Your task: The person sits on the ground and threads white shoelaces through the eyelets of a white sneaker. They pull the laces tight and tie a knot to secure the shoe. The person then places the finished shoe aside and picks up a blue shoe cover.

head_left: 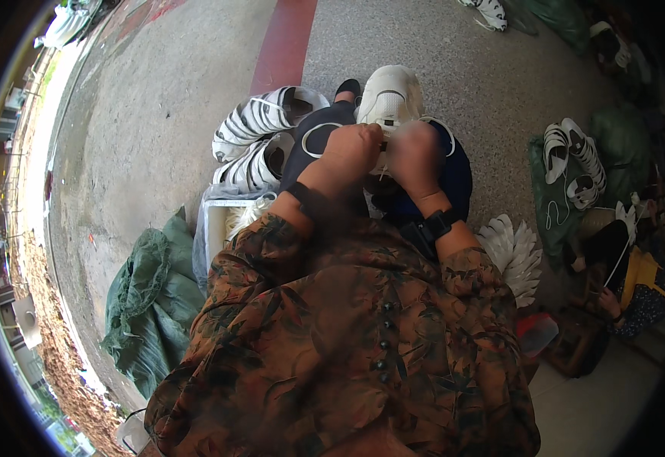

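A white sneaker (390, 90) rests on my lap between my knees, its toe pointing away from me. My left hand (351, 151) is closed at the lacing area, its fingers pinched together. A white shoelace (307, 142) loops out to the left from that hand. Close beside it, my right hand (416, 156) is raised over the shoe's right side. Motion smears its fingers, so their grip does not show. Another stretch of lace curves out past this hand over my right knee. The shoe's opening is mostly hidden by my hands.
Stacked white shoes with black stripes (250, 126) stand left of my knees, above an open box (216, 221) with white laces. A green sack (157, 282) lies nearby. White shoe pieces (511, 255) are at my right. Farther right, striped shoes (576, 156) lie on green sacking near another person (629, 293).
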The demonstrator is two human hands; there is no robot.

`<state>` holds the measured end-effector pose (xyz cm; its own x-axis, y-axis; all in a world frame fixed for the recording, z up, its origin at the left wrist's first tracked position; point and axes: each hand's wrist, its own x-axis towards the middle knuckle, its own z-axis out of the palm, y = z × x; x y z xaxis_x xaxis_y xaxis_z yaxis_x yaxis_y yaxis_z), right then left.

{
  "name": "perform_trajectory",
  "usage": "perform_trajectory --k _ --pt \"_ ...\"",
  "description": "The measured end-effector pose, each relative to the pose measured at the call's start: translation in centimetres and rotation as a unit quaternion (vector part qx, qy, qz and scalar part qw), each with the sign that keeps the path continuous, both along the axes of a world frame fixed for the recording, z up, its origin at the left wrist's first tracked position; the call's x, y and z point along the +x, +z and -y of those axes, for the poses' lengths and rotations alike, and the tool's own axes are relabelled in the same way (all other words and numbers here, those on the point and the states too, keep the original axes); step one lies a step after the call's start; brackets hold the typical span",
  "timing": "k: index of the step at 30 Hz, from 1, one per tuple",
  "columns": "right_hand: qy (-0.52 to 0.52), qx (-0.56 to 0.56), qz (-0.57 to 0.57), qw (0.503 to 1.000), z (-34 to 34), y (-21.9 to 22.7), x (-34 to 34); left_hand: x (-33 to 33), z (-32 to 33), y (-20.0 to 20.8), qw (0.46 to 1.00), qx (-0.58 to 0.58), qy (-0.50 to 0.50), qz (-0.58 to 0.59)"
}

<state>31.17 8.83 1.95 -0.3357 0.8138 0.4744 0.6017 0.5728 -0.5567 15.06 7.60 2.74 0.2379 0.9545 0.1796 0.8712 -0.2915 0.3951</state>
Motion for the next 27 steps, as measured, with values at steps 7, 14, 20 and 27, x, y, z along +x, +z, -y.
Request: perform_trajectory --k 7,14,20,27 --pt "0.042 -0.035 -0.034 0.998 1.0 1.1 0.9 -1.7 0.8 0.4 0.969 -0.042 -0.027 0.244" --pt "0.038 0.007 -0.049 0.998 0.4 0.3 1.1 -3.7 1.0 0.3 0.824 -0.171 0.033 0.54" --pt "0.044 -0.116 -0.265 0.956 0.4 -0.1 0.4 -1.0 0.7 2.0 0.66 -0.275 0.025 0.699" --pt "-0.218 -0.139 -0.598 0.758 -0.3 1.5 19.2 -17.3 4.8 -2.1 0.529 -0.061 0.151 0.833"
